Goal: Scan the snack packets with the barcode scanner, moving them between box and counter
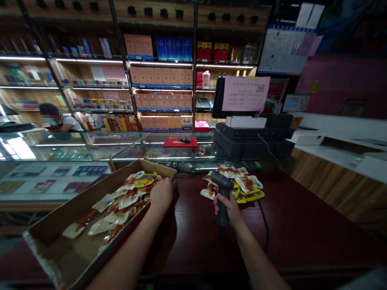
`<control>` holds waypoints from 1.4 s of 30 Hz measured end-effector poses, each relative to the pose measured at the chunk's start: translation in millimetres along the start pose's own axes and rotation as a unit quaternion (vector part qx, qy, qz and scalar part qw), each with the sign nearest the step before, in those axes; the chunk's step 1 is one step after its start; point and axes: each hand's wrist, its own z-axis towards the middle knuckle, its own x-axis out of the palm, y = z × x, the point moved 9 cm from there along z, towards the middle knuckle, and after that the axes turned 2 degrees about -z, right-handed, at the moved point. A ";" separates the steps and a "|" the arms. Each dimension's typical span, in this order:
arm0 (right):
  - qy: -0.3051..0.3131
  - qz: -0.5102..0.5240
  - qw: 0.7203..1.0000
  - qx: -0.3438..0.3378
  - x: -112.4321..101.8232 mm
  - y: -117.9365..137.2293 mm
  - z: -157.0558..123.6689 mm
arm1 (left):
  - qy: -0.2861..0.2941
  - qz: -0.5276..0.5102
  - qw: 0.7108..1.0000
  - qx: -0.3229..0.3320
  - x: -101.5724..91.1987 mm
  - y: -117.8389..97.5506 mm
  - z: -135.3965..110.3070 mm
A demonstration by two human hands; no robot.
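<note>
My right hand (230, 208) grips a dark handheld barcode scanner (223, 189), its head aimed at a pile of small snack packets (246, 186) on the dark red counter (302, 225). My left hand (161, 193) reaches into a long cardboard box (54, 237) at the left, fingers curled down among the red and yellow snack packets (121, 205) in it. What the left fingers hold is hidden.
A black cash register (252, 139) with a pink notice (245, 93) stands behind the pile. Glass display cases (90, 149) run to the left, with a red mouse pad and mouse (180, 141). Shelves of boxed goods (161, 80) fill the back wall. Another person (57, 119) sits far left.
</note>
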 end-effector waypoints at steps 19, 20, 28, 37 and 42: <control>-0.010 -0.004 1.000 -0.002 -15.3 -3.2 -9.6 | -0.082 -0.050 0.922 0.376 -16.1 6.3 -69.2; -0.011 -0.002 1.000 -0.003 -16.2 -3.6 -9.5 | -0.103 -0.053 0.911 0.397 -18.8 8.1 -73.6; -0.010 -0.002 1.000 -0.001 -18.7 -8.9 -6.3 | -0.164 -0.040 0.886 0.431 -12.4 20.5 -28.1; -0.045 0.008 0.999 -0.027 -35.7 3.8 -7.0 | -0.105 -0.305 0.925 0.199 -38.7 -41.8 -33.1; -0.073 0.030 0.996 -0.045 -52.1 3.8 -4.2 | 0.091 -0.257 0.961 0.050 13.3 -144.2 14.6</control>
